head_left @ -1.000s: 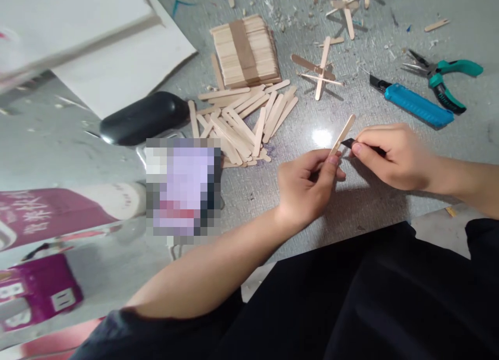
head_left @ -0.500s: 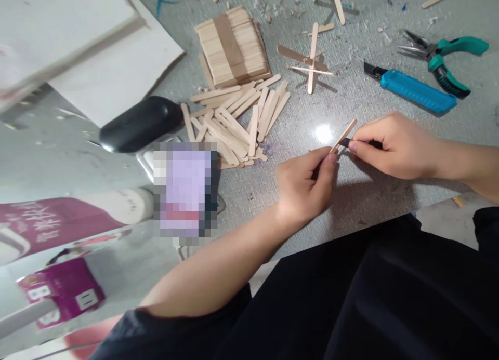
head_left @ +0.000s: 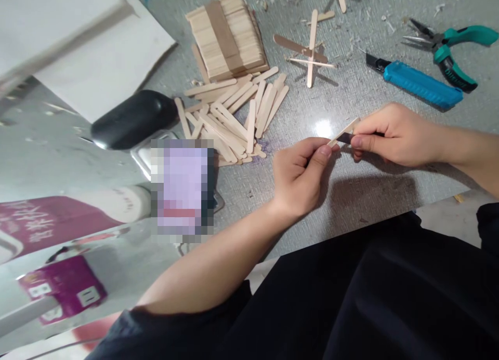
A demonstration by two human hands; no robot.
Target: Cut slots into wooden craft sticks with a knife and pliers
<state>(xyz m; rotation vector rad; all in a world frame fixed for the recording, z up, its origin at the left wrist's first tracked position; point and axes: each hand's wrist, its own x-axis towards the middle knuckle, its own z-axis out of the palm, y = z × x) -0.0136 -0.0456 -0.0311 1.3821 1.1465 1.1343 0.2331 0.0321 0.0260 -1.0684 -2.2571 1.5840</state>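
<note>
Between thumb and fingers, my left hand pinches one end of a wooden craft stick, which slants up to the right. My right hand is closed on a dark flat blade; the rest of it is hidden in the fingers. The blade's exposed part lies against or just beside the stick; contact is hard to make out. Beyond my hands, crossed craft sticks form a small assembly on the table. Loose craft sticks lie heaped to the left.
A paper-banded bundle of craft sticks sits behind the heap. To the right lie a blue utility knife and green-handled pliers. A black case, a blurred-out phone-like object and a purple box are at left.
The stick has tipped lower toward the right, and my right fingers have come closer to its far end. The whole view has shifted slightly.
</note>
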